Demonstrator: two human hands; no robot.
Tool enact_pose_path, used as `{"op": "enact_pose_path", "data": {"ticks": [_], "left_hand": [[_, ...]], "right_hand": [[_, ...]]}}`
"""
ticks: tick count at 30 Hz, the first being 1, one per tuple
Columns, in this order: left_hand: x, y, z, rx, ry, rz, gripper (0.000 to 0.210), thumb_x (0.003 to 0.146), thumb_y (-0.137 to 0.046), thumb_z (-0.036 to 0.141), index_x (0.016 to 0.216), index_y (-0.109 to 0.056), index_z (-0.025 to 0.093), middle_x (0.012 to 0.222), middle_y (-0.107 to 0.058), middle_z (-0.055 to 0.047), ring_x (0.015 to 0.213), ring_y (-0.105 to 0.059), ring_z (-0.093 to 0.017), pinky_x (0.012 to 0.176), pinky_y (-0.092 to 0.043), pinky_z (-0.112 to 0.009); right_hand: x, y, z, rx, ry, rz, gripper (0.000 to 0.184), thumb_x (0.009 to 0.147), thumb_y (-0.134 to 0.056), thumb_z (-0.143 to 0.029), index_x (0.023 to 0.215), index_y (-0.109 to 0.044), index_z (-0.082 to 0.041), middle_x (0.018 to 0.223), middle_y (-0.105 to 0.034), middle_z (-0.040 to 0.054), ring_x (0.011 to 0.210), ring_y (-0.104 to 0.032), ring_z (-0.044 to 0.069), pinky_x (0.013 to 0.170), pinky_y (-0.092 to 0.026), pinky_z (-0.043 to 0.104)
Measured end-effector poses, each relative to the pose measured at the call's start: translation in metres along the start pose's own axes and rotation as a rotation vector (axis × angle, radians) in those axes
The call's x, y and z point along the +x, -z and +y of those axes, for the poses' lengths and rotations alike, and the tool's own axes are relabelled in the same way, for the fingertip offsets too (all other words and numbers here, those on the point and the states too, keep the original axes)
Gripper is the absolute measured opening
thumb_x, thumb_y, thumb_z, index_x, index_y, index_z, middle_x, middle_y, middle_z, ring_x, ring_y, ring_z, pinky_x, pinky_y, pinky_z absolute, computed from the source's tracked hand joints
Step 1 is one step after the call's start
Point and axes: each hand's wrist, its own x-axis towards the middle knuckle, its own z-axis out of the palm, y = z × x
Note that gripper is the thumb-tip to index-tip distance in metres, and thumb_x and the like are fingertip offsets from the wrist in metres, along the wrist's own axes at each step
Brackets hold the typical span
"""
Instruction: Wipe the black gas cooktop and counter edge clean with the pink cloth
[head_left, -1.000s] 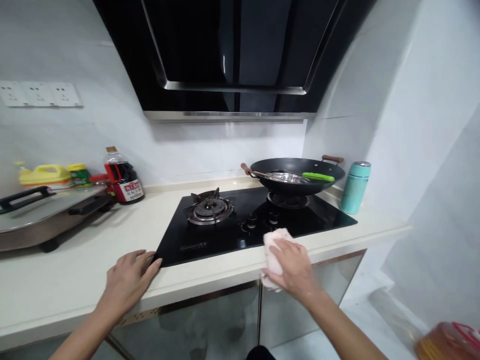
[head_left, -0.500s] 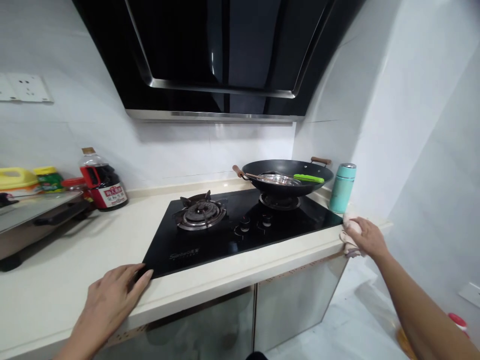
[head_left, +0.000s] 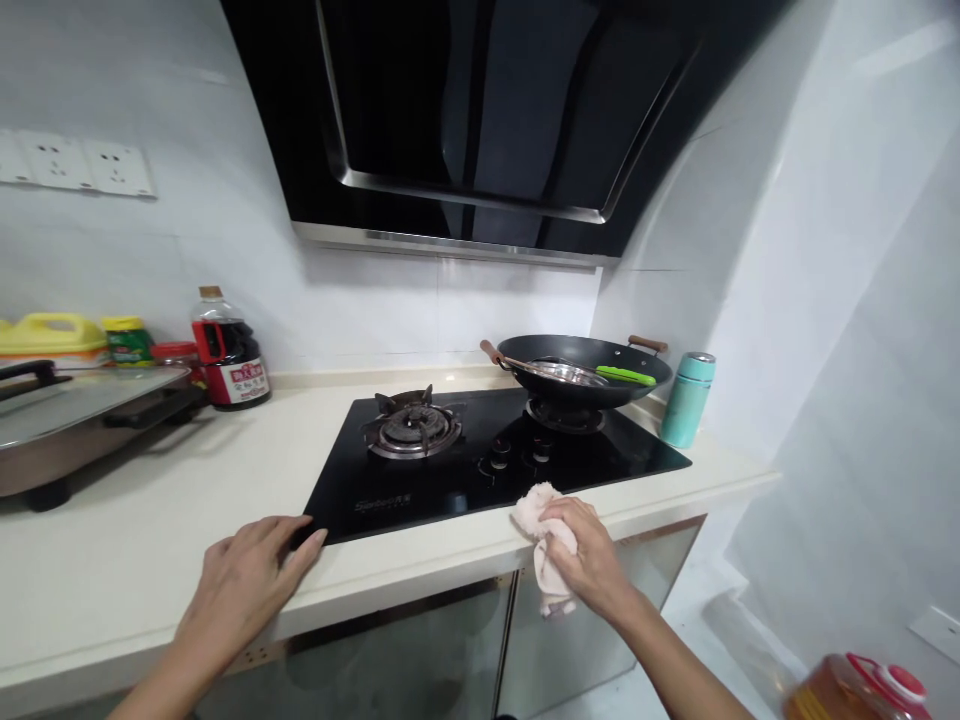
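My right hand (head_left: 589, 560) grips a pale pink cloth (head_left: 553, 570) at the front edge of the counter, just in front of the stove's knobs. Part of the cloth lies on the countertop and the rest hangs over the edge. My left hand (head_left: 251, 575) rests on the counter, fingers stretched out, with its fingertips at the front left corner of the black gas stove (head_left: 442, 495). On the stove's right burner sits a black wok (head_left: 570, 345) holding a metal dish (head_left: 562, 373) and a green-ended utensil (head_left: 626, 376). The left burner (head_left: 415, 428) is uncovered.
A turquoise flask (head_left: 688, 400) stands right of the stove. At the left are a dark sauce bottle (head_left: 234, 360), an electric pan with a glass lid (head_left: 90, 395) and a yellow-topped jar (head_left: 127, 342). The range hood (head_left: 480, 120) overhangs. A red-capped jug (head_left: 855, 690) is low at right.
My right hand has moved left with the cloth along the counter's front edge, from beside the flask to below the knobs. My left hand stays at the stove's corner. The view has shifted slightly.
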Motion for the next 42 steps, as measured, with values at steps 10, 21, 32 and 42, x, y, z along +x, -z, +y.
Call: {"op": "enact_pose_path", "data": {"ticks": [10,21,32,42], "left_hand": [[-0.004,0.008,0.014,0.021,0.034,0.046,0.052,0.092,-0.042,0.060,0.105,-0.075,0.024,0.115,-0.076,-0.009,0.111,-0.067,-0.032,0.098,-0.044,-0.047],[-0.008,0.002,0.011,-0.017,-0.010,0.098,0.046,0.095,-0.045,0.057,0.104,-0.074,0.023,0.112,-0.076,-0.009,0.110,-0.067,-0.030,0.097,-0.042,-0.045],[-0.013,-0.001,0.011,-0.086,0.000,0.143,0.036,0.098,-0.051,0.049,0.100,-0.075,0.022,0.108,-0.076,-0.008,0.105,-0.068,-0.027,0.097,-0.040,-0.046],[-0.015,0.002,0.014,-0.086,0.023,0.135,0.036,0.098,-0.050,0.046,0.097,-0.075,0.021,0.108,-0.077,-0.009,0.105,-0.068,-0.028,0.098,-0.041,-0.046]], "right_hand": [[0.092,0.056,0.149,-0.479,-0.472,-0.099,0.047,0.088,-0.046,-0.044,0.120,-0.069,-0.020,0.121,-0.069,0.0110,0.109,-0.063,0.028,0.092,-0.048,0.037],[0.062,0.011,0.063,-0.537,-0.155,-0.337,0.030,0.088,-0.049,-0.034,0.098,-0.074,-0.020,0.101,-0.072,0.0108,0.097,-0.063,0.028,0.089,-0.043,0.038],[0.131,-0.025,0.031,-0.134,-0.511,-0.005,0.056,0.097,-0.032,-0.044,0.132,-0.063,-0.014,0.130,-0.066,0.0132,0.116,-0.063,0.026,0.099,-0.051,0.034],[0.160,-0.058,0.061,-0.393,-0.434,-0.469,0.046,0.100,-0.032,-0.024,0.124,-0.071,-0.029,0.133,-0.066,0.0061,0.129,-0.057,0.028,0.121,-0.018,0.064]]}}
